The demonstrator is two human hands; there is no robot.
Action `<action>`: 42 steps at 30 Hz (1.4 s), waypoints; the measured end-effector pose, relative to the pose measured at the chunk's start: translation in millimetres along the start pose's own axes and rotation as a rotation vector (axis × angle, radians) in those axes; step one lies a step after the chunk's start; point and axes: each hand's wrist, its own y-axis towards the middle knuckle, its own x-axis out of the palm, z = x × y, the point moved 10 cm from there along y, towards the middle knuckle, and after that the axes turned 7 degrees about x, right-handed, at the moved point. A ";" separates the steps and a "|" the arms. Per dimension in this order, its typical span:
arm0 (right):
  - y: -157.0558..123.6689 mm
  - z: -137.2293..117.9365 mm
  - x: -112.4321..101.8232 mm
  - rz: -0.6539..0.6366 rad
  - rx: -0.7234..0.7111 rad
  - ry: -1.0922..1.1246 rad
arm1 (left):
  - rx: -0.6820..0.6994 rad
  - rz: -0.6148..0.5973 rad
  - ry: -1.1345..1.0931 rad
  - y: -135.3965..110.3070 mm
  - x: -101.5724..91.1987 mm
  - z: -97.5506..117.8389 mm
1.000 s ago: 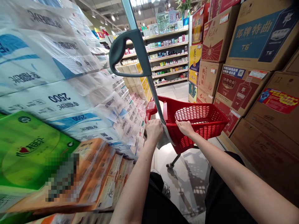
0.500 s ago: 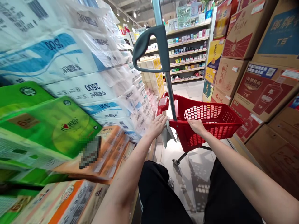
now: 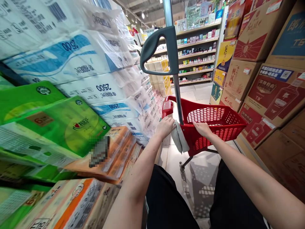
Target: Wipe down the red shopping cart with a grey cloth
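A red wheeled shopping basket stands on the tiled floor in front of my legs. Its long pole rises past a dark grey looped handle. My left hand is closed at the basket's left corner, just below a chunky red handle piece. From that hand hangs a pale grey cloth against the basket's side; the fingers' far side is hidden. My right hand grips the near rim, thumb on top and fingers hidden.
On my left rise stacked white toilet paper packs, green tissue packs and orange packs. Cartons line the right side. Shelves of small goods stand at the aisle's far end.
The view has turned slightly left, so most things sit further right. My left fingers have curled in more, and more of the cloth now hangs in sight. My right hand keeps its hold.
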 end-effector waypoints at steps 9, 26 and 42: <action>13.2 7.8 5.6 -0.022 0.020 -0.054 | 0.036 -0.366 -0.091 11.5 10.0 4.2; 28.2 3.3 14.6 -0.049 -0.022 -0.030 | 0.110 -0.206 0.027 -6.8 -7.9 38.1; -22.8 -91.3 -3.1 0.109 -0.159 0.159 | 0.055 -0.087 0.213 -43.5 -15.7 38.4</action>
